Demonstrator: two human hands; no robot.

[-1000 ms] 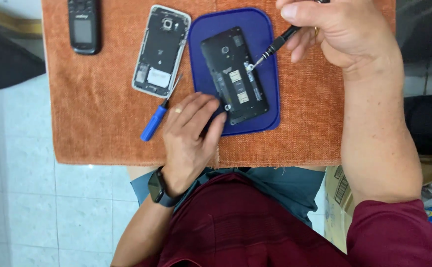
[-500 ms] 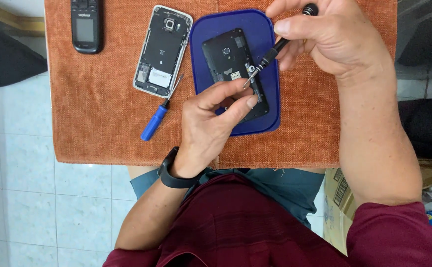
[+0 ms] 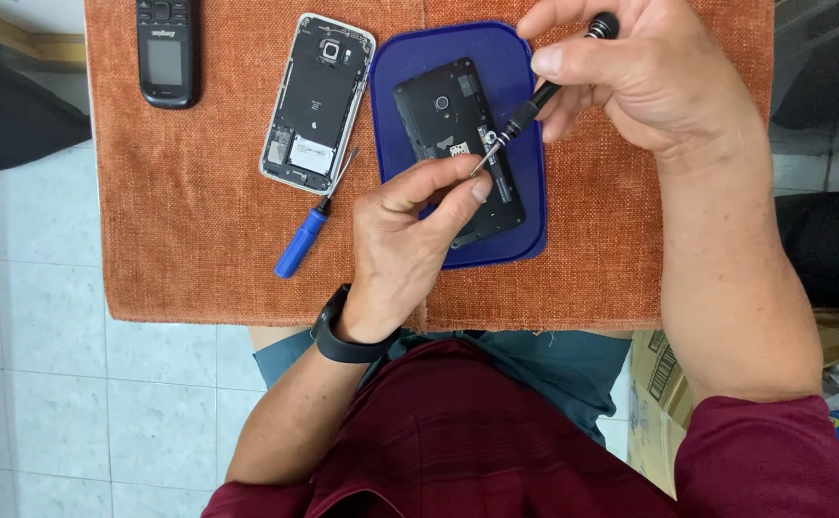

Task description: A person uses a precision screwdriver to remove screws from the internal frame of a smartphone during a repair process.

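A: What's changed vs a sec ago?

B: Left hand [image 3: 410, 240] has lifted off the black phone [image 3: 458, 144]; thumb & forefinger now pinch shut right at the metal tip of the black screwdriver [image 3: 534, 96]. Can't tell if there's a screw between them, too small. Earlier that hand lay flat on the phone's lower end.

A: Right hand?

B: Right hand [image 3: 649, 82] is closed round the screwdriver's handle, w/ the shaft angled down-left to the phone's middle. My read: he's steadying the tip, or picking smth off it.

A: Where's the phone?

B: Back cover off, lying on the blue tray [image 3: 525, 230], a smooth plastic one w/ rounded corners, on a rough orange cloth [image 3: 199, 230] over the tabletop.

A: Other stuff?

B: Silver-framed phone [image 3: 319, 101], opened, insides showing, just left of the tray. Blue-handled screwdriver [image 3: 309, 230] touches its lower edge. Small black keypad phone [image 3: 167, 48] at far left.
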